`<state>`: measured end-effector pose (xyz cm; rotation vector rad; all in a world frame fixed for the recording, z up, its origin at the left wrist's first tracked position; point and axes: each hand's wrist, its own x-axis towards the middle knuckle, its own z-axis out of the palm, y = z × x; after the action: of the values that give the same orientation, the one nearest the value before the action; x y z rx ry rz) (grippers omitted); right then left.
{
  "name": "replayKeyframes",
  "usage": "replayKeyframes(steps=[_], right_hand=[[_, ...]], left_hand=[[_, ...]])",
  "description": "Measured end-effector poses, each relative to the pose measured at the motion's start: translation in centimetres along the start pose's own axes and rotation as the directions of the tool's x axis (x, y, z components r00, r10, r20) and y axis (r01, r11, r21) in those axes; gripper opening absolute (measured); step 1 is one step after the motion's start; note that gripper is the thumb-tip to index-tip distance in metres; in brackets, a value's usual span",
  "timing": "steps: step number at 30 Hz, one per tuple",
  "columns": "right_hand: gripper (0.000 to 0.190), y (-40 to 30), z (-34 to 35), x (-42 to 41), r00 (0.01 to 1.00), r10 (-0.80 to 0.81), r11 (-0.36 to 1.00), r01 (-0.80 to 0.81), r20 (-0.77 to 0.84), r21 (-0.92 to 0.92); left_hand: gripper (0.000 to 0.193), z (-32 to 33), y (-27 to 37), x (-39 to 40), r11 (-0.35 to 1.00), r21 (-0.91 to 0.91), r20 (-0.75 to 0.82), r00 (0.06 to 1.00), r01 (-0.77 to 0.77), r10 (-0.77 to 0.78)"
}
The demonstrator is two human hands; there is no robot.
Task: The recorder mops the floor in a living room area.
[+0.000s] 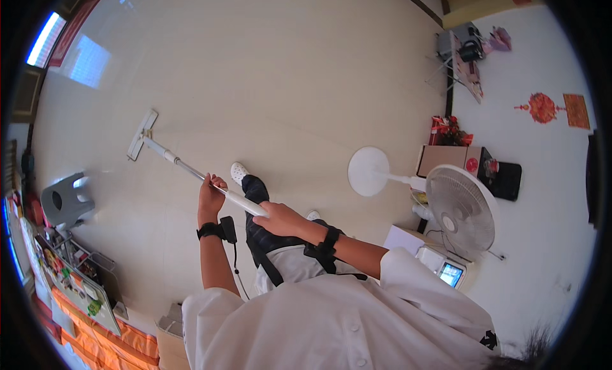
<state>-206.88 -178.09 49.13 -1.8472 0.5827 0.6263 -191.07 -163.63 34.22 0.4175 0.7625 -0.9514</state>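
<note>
Both my hands are on the pole of a flat mop [184, 165]. My left hand [212, 194] wraps the metal shaft about midway along. Nearer my body, my right hand [278, 220] grips the end of the white handle [241, 201]. The pole slants away to the left, and its flat rectangular mop head [143, 134] rests on the glossy beige tiled floor [267, 73]. The pad beneath the head is mostly hidden. Black straps with small devices circle both my wrists. My feet, in white clogs [239, 173], stand behind the pole.
A white pedestal fan [461, 212] stands to my right, its round base [368, 171] on the floor. At left are a grey plastic stool [68, 200] and a low table [103, 300] crowded with items. A small folding table [466, 75] stands against the far right wall.
</note>
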Motion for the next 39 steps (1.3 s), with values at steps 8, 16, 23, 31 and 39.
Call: replayKeyframes(steps=[8,16,23,31,39], right_hand=[[0.037,16.3,-6.0,-16.5,0.989,0.039,0.998,-0.032,-0.142,0.051],[0.039,26.7,-4.1,-45.3,0.754,0.643,0.698,-0.505,-0.134,0.507],[0.032,26.2,2.1,-56.0,0.599,0.799,0.300,-0.471,0.051,0.829],[0.037,27.4,6.1,-54.5,0.591,0.763,0.020,-0.424,0.260,0.905],[0.033,27.3,0.8,-38.7,0.734,0.670,0.296,-0.403,0.113,0.866]], left_hand=[[0.025,-3.4,-19.1,-0.4,0.720,0.491,-0.048,0.841,0.490,-0.539],[0.049,-3.7,-44.1,-7.4,-0.468,0.611,-0.567,-0.060,0.639,-0.822],[0.033,-7.7,-51.1,-15.8,-0.541,0.371,-0.708,-0.148,0.755,-0.691],[0.028,-10.0,-46.8,-13.3,-0.217,0.453,-0.664,0.165,0.864,-0.729],[0.035,-10.1,-39.7,-2.5,0.099,0.724,-0.590,0.688,0.682,-0.422]])
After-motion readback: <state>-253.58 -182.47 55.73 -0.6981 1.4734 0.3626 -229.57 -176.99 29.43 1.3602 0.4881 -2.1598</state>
